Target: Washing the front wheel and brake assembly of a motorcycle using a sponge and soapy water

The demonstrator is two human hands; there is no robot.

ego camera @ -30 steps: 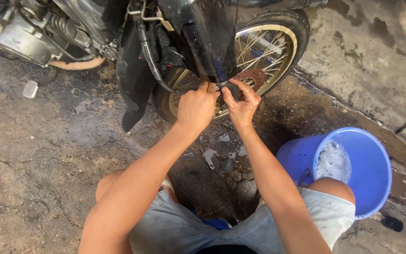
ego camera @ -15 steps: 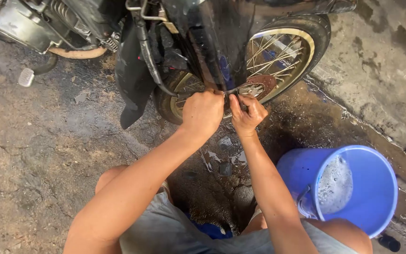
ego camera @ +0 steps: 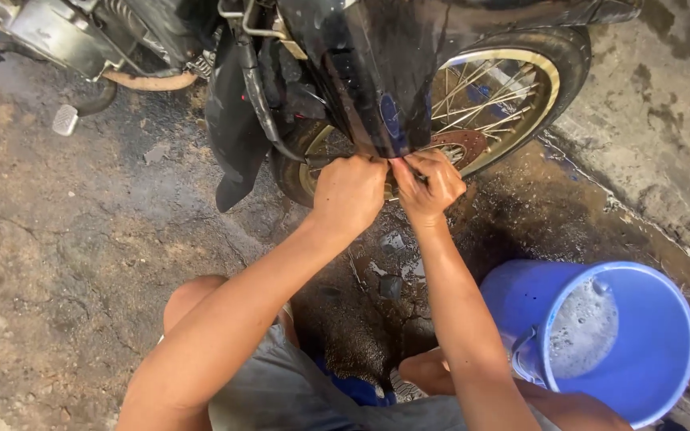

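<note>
Blue bucket (ego camera: pixel 648 351) holds foamy water (part full); both hands' fingers (ego camera: pixel 433 172) pinch the black fender's (ego camera: pixel 369 80) edge.

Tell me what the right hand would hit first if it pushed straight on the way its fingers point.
The right hand points up and away, at the lower edge of the dark fender it already pinches. Past that, probably the spoked wheel, though depth is unclear.
</note>
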